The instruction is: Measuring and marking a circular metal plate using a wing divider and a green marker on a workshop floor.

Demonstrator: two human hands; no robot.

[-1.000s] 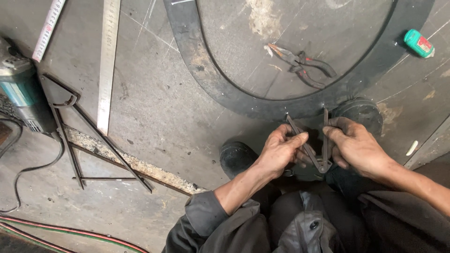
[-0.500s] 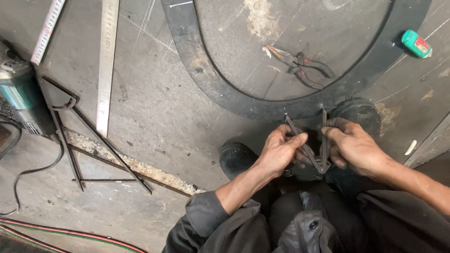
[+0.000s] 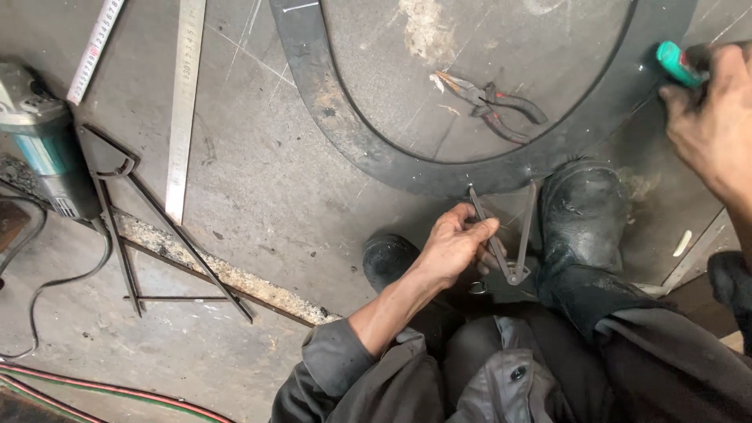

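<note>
Now left hand (image 3: 454,247) grips divider (image 3: 501,235), legs pointing up-frame.

The grey metal floor (image 3: 258,180) carries a curved steel band (image 3: 345,133), pliers (image 3: 493,102), two rulers and an angle grinder (image 3: 39,141).

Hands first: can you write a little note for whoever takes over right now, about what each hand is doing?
Left hand: grips one leg of the metal dividers, tips by the curved steel band.
Right hand: off the dividers, closing on the green marker at the band's far right.
Pliers lie inside the band, untouched.
Done: dividers placed. Left: unclear; no fresh mark on the band can be made out.
</note>
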